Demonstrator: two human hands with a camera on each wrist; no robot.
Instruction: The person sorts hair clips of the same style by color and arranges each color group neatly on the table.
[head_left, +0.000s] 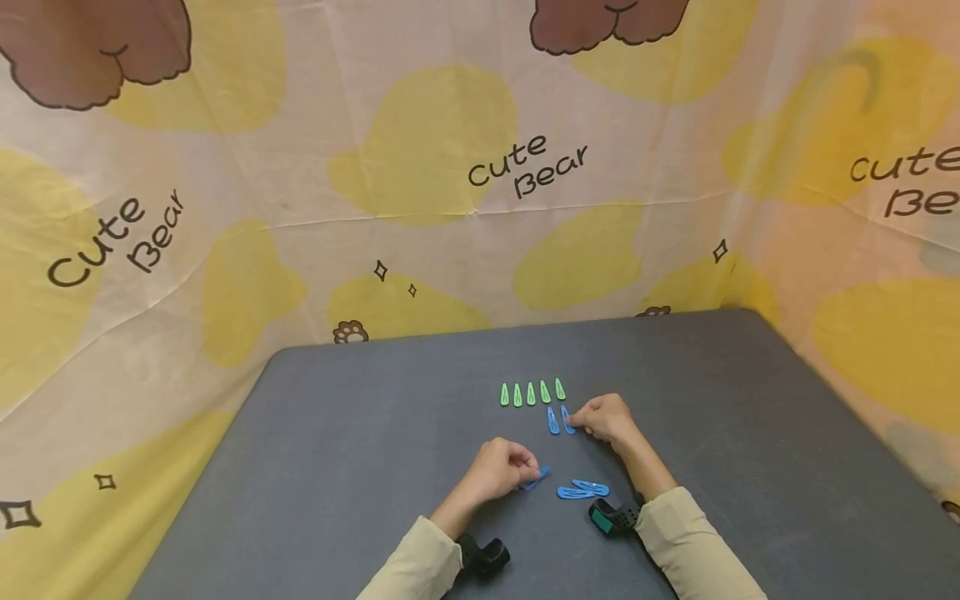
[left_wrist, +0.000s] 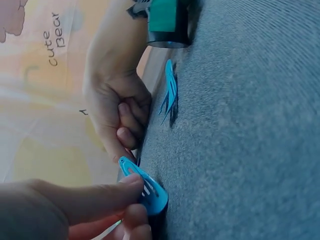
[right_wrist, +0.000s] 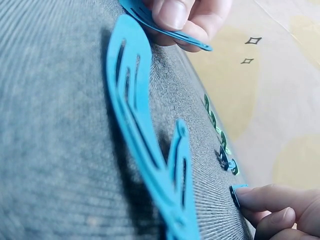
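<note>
My left hand (head_left: 501, 467) pinches a blue snap hair clip (left_wrist: 155, 197) between thumb and fingers, low over the grey table. Farther forward and to the right, my right hand (head_left: 606, 418) grips another blue hair clip (head_left: 566, 418) with its fingertips, down at the table surface. Just left of that one lies a blue clip (head_left: 552, 421), roughly parallel to it. Behind these two runs a row of several green hair clips (head_left: 531, 393), narrow ends pointing away. Two loose blue clips (head_left: 574, 493) overlap near my right wrist; they loom large in the right wrist view.
The grey table (head_left: 360, 433) has rounded far corners. A patterned cloth (head_left: 420, 150) with bear drawings and lettering hangs behind it and at the sides. Black wrist cameras (head_left: 483, 557) sit on both wrists, the right one close beside the loose blue clips.
</note>
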